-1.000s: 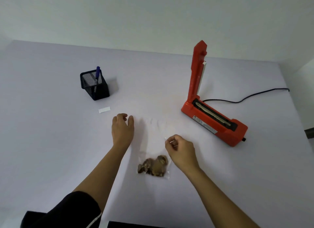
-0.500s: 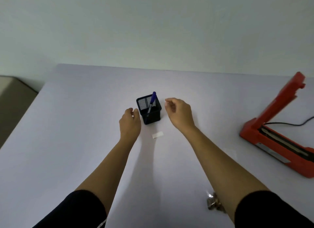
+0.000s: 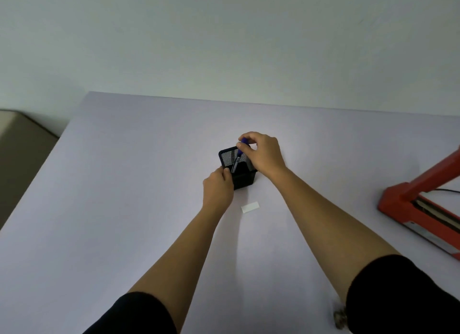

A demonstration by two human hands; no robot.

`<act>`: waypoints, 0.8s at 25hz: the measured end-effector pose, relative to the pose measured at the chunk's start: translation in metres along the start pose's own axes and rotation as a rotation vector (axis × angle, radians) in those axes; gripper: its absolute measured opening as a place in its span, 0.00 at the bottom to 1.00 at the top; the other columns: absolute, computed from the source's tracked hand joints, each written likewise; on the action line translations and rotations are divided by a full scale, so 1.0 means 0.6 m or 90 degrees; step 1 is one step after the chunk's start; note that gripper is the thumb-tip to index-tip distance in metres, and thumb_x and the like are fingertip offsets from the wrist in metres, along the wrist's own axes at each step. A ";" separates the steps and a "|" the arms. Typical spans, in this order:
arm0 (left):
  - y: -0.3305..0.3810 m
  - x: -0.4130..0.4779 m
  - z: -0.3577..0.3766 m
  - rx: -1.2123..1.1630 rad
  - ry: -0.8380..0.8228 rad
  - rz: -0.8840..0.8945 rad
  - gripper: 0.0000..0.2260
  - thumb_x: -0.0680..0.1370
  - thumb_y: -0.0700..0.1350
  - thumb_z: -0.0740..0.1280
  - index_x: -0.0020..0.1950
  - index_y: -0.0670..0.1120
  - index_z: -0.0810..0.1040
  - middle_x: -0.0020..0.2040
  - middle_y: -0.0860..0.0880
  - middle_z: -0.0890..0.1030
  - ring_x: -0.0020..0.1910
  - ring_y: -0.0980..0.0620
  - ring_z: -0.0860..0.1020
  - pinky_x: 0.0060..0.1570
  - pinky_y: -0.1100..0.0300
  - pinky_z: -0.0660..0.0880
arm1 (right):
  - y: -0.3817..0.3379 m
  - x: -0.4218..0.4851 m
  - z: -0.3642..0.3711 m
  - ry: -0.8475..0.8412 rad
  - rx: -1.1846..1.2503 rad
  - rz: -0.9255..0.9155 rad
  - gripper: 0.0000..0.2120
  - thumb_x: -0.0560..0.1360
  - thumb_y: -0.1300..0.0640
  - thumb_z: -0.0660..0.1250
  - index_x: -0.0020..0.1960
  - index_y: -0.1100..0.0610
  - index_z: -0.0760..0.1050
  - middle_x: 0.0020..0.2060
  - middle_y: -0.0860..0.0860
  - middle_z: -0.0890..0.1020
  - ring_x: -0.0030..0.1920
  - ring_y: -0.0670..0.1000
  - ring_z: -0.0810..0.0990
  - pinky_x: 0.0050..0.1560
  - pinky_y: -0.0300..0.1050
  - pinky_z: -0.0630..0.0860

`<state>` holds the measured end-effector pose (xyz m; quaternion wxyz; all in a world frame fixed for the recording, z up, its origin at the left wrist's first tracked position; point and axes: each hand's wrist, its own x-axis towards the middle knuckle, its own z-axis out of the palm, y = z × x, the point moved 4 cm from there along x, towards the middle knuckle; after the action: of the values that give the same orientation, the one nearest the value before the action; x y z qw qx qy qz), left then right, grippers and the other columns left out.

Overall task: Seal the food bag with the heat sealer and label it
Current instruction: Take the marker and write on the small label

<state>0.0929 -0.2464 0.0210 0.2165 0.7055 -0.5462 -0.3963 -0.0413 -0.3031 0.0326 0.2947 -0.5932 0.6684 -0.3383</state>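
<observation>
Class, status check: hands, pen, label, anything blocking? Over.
Right hand pinches pen top, pen in mesh holder. Left hand holds holder's corner. Label flat on table, untouched. Nothing blocking; sealer open at right.

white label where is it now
In the head view the white label lies on the table, nearer the person than the black mesh pen holder and right of the left hand.

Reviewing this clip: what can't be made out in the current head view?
All head view:
- Food bag: mostly behind the right sleeve; seal unreadable.
- Heat sealer: cut by the right edge.
- Label: too small to read any writing.
- Pen: tip inside the pen holder, cap end partly under the right hand.
</observation>
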 end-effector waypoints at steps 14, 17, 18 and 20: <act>0.116 -0.070 -0.077 -0.176 0.046 0.212 0.05 0.78 0.45 0.65 0.52 0.49 0.79 0.39 0.54 0.80 0.39 0.54 0.78 0.40 0.63 0.73 | -0.153 -0.037 -0.237 0.172 0.185 -0.081 0.03 0.75 0.53 0.67 0.46 0.52 0.78 0.37 0.48 0.83 0.43 0.51 0.84 0.51 0.47 0.79; 0.143 -0.104 -0.082 -0.168 0.093 0.269 0.06 0.79 0.42 0.62 0.46 0.49 0.78 0.36 0.54 0.80 0.36 0.60 0.76 0.38 0.70 0.70 | -0.159 -0.060 -0.242 0.175 0.284 -0.029 0.08 0.75 0.46 0.65 0.50 0.49 0.74 0.41 0.48 0.83 0.39 0.46 0.82 0.48 0.44 0.79; 0.153 -0.116 -0.081 -0.142 0.097 0.299 0.06 0.80 0.42 0.62 0.47 0.48 0.78 0.35 0.54 0.79 0.35 0.63 0.76 0.37 0.73 0.69 | -0.158 -0.071 -0.234 0.165 0.292 -0.004 0.10 0.75 0.43 0.63 0.49 0.49 0.74 0.40 0.48 0.82 0.36 0.44 0.80 0.45 0.43 0.79; 0.170 -0.139 -0.073 -0.085 0.096 0.372 0.07 0.80 0.42 0.61 0.47 0.45 0.79 0.34 0.54 0.78 0.36 0.64 0.75 0.37 0.75 0.68 | -0.154 -0.095 -0.217 0.156 0.267 0.038 0.17 0.76 0.43 0.60 0.36 0.53 0.75 0.31 0.48 0.79 0.30 0.42 0.76 0.38 0.37 0.75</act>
<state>0.0595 -0.2049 0.1490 0.4070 0.5302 -0.6813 -0.2986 -0.0832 -0.2396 0.1841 0.3379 -0.4540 0.6314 -0.5301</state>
